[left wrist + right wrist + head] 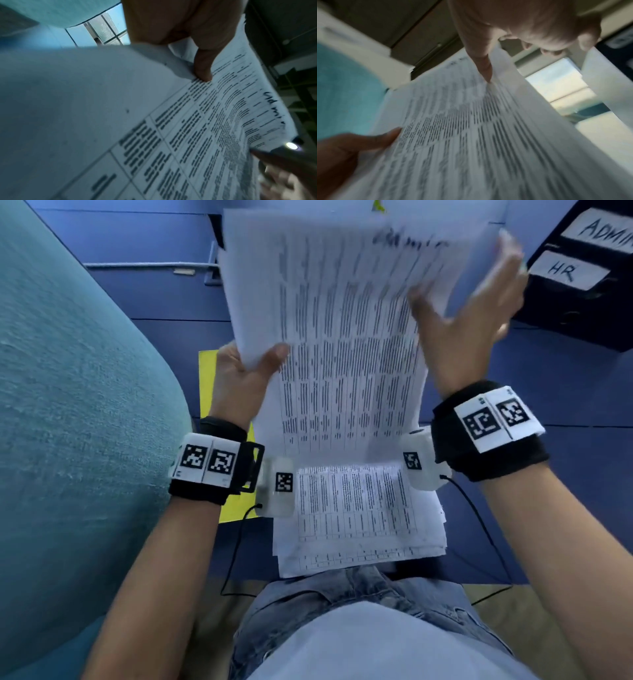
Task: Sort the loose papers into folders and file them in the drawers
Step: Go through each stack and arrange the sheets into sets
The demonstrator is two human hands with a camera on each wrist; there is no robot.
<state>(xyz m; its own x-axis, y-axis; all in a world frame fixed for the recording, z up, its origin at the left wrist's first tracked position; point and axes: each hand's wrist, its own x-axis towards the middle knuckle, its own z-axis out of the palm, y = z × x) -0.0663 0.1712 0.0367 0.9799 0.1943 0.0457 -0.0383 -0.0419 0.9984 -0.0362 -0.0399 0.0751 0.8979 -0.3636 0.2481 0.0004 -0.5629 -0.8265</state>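
Printed sheets [342, 337] pinched in left hand [239, 385] fingers, right hand [469, 326] gripping their right edge

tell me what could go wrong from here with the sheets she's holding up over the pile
The left hand pinches the held sheets only at one lower corner, and the right hand is leafing through their far edge, so a page could slip out or crease.

A dropped page would likely land on the loose pile below and mix with unsorted papers.

The handwritten heading is blurred; misreading it could send the sheets to the wrong one of the ADMIN and HR drawers.
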